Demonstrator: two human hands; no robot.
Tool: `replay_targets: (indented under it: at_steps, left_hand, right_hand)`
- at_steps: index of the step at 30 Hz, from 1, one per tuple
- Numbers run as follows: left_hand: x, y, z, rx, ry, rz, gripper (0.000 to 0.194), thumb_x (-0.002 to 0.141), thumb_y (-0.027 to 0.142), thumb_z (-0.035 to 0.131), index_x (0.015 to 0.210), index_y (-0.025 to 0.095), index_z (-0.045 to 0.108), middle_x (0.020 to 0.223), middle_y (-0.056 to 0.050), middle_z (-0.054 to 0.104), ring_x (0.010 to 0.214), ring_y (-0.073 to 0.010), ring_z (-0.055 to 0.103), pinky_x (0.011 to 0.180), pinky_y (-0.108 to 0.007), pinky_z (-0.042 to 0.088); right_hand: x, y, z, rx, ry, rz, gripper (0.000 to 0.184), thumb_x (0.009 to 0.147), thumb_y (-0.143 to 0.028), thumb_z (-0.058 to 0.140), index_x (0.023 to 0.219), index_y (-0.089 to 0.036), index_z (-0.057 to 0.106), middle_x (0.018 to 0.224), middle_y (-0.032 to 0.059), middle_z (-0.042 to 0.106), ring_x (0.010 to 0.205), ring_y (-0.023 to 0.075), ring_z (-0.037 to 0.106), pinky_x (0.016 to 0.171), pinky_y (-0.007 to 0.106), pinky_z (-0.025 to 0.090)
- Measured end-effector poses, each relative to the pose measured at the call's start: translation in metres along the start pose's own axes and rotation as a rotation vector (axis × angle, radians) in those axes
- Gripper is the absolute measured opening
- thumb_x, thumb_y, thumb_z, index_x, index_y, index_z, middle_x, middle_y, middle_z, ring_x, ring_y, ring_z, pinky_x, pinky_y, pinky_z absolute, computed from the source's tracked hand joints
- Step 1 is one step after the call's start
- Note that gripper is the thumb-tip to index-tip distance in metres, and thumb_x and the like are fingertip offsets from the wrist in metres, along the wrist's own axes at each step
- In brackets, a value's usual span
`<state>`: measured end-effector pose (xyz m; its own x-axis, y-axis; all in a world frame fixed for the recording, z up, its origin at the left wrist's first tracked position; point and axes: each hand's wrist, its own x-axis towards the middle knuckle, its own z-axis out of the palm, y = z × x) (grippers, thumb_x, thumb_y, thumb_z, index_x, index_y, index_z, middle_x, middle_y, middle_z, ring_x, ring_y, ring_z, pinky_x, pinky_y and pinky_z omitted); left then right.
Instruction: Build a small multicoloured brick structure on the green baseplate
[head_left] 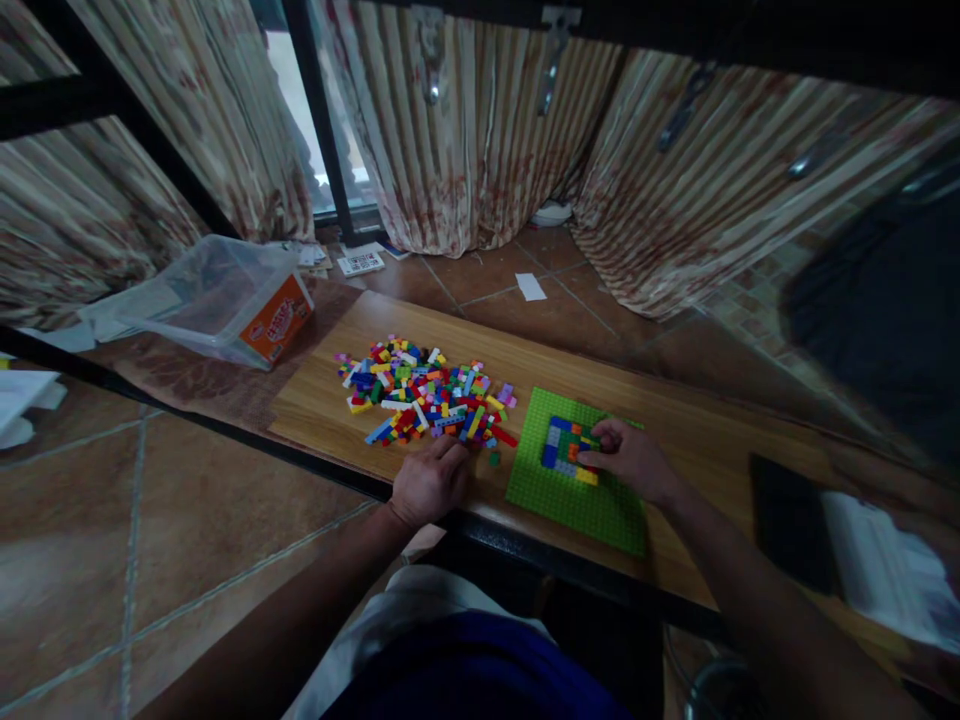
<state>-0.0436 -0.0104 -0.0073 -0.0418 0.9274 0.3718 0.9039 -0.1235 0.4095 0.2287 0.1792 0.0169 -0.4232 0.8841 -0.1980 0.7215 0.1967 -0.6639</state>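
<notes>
My right hand (626, 458) reaches over a green studded baseplate (577, 520), thumb and fingers pinched at the right side of a small brick build. A building brick seems to be between the fingertips, mostly hidden by them. Blue, grey, yellow, orange and green bricks (559, 455) form a roughly square outline on the plate, with more bricks inside it. At the near edge of the wooden table, my left hand (431, 482) rests with fingers curled, just below a loose pile of coloured bricks (427, 395). Whatever its fingers hold, if anything, is hidden.
A clear plastic bin (217, 295) with an orange label stands past the pile at left. A dark flat object (791, 520) and a white plastic packet (885, 560) lie at the table's right. Curtains (480, 130) hang behind; papers lie on the tiled floor.
</notes>
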Motion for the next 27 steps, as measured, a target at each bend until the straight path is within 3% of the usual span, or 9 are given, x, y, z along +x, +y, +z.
replay_targets:
  at_steps: [8, 12, 15, 19, 27]
  left_hand:
    - [-0.002, 0.000, 0.003, -0.018, 0.043, 0.021, 0.012, 0.086, 0.015, 0.045, 0.081, 0.019, 0.056, 0.086, -0.004, 0.061, 0.071, -0.0137, 0.059, 0.062, -0.024, 0.047]
    - [-0.005, -0.001, 0.004, -0.040, 0.068, 0.025, 0.011, 0.085, 0.016, 0.047, 0.080, 0.019, 0.055, 0.087, -0.005, 0.061, 0.073, -0.0145, 0.059, 0.063, -0.025, 0.047]
    - [-0.006, -0.002, 0.004, -0.082, 0.053, 0.034, 0.010, 0.084, 0.015, 0.046, 0.080, 0.019, 0.055, 0.089, -0.006, 0.061, 0.076, -0.0151, 0.060, 0.067, -0.025, 0.049]
    - [-0.007, -0.004, 0.005, -0.101, 0.051, 0.061, 0.013, 0.085, 0.014, 0.042, 0.080, 0.019, 0.053, 0.088, -0.006, 0.060, 0.076, -0.0157, 0.059, 0.067, -0.026, 0.049]
    - [-0.011, -0.006, 0.003, 0.002, -0.041, 0.288, 0.011, 0.082, 0.017, 0.043, 0.077, 0.019, 0.052, 0.077, -0.005, 0.056, 0.069, -0.0170, 0.053, 0.064, -0.030, 0.047]
  right_hand:
    - [-0.004, 0.004, 0.003, -0.052, 0.019, -0.023, 0.045, 0.059, -0.053, 0.074, 0.089, -0.021, 0.062, 0.069, -0.0012, 0.059, 0.065, 0.0176, 0.057, 0.060, 0.030, 0.043]
    - [-0.008, 0.006, 0.004, -0.069, 0.082, -0.004, 0.049, 0.059, -0.056, 0.074, 0.091, -0.020, 0.065, 0.079, 0.0037, 0.064, 0.077, 0.0218, 0.062, 0.070, 0.035, 0.048]
    - [-0.016, 0.000, 0.010, -0.073, 0.181, -0.016, 0.045, 0.067, -0.056, 0.068, 0.094, -0.020, 0.065, 0.087, 0.0066, 0.066, 0.082, 0.0231, 0.064, 0.076, 0.038, 0.049]
    - [-0.031, -0.029, 0.033, -0.046, 0.241, -0.240, 0.031, 0.085, -0.048, 0.052, 0.094, -0.021, 0.065, 0.097, 0.0073, 0.066, 0.086, 0.0210, 0.064, 0.080, 0.037, 0.049]
    - [-0.040, -0.098, 0.097, 0.013, 0.136, -0.454, 0.022, 0.091, -0.033, 0.049, 0.097, -0.023, 0.067, 0.096, 0.0050, 0.067, 0.090, 0.0197, 0.063, 0.084, 0.035, 0.049]
